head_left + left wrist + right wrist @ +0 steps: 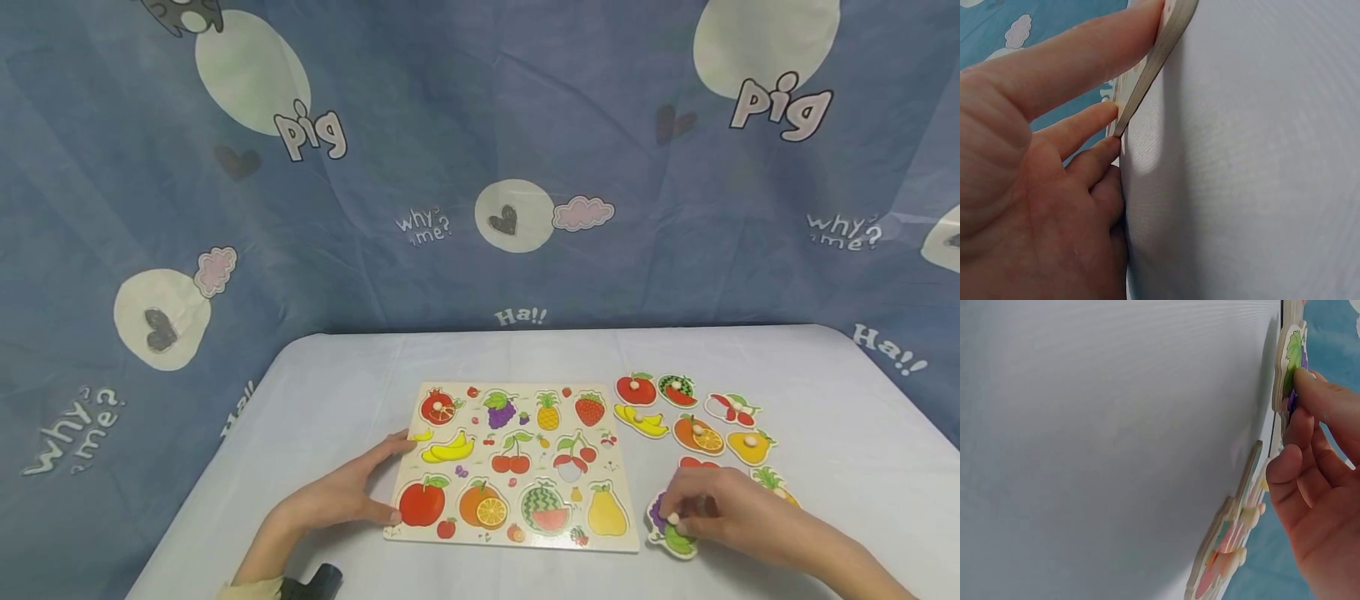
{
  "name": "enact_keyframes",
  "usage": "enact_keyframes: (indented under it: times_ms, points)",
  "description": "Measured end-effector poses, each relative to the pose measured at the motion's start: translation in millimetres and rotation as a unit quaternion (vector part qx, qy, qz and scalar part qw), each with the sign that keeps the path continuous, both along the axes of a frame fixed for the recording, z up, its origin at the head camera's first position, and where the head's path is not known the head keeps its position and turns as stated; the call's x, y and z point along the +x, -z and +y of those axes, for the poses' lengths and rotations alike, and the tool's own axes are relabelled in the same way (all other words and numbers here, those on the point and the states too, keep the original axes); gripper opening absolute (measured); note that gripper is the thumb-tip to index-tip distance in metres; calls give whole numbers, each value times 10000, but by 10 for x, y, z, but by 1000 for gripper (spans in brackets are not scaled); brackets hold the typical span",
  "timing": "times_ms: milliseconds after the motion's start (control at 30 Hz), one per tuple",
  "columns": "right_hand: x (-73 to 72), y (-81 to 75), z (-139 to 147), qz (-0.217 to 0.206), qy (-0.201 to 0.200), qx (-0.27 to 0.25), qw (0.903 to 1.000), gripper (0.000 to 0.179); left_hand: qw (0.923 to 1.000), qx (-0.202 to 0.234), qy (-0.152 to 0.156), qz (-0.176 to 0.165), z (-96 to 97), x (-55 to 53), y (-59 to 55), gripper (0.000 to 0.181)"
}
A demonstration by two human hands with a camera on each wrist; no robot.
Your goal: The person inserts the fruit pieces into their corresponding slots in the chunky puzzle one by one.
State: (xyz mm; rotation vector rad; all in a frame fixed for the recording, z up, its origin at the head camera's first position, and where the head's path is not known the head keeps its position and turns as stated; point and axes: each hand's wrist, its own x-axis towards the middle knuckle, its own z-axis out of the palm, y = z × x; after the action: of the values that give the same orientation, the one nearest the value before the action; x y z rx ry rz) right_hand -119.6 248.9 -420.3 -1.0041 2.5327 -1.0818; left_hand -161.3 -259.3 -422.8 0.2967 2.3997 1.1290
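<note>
My left hand (341,492) rests at the left side of a wooden fruit puzzle board (480,472). In the left wrist view its extended thumb (1097,50) and fingertips touch the board's edge. To the right of the board, my right hand (727,512) pinches a grape puzzle piece (680,544) between thumb and fingers, at its small knob. In the right wrist view this grape piece (1293,356) is tilted, its green leaf and some purple showing. On the board, a pomegranate piece (431,410) with a knob sits in the top left recess.
Right of the board lie loose knobbed pieces: apple (633,390), watermelon (680,400), bananas (641,422), orange (693,439), pear (750,451) and a red-and-white fruit (726,407). A pineapple piece (772,481) and a red piece (699,462) are partly behind my right hand. A patterned blue cloth (420,275) hangs behind the white table.
</note>
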Motion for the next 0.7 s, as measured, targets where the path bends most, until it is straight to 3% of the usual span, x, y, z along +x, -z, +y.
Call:
enact_keyframes:
  times_ms: [467, 700]
  points:
    - [-40, -74, -93, -277, -48, 87, 9996, 20, 10000, 15, -11, -27, -8, -4, 4, 94]
    - [-83, -135, -163, -221, -158, 72, 9996, 18, 10000, -15, 72, 10, -10, -1, -3, 94]
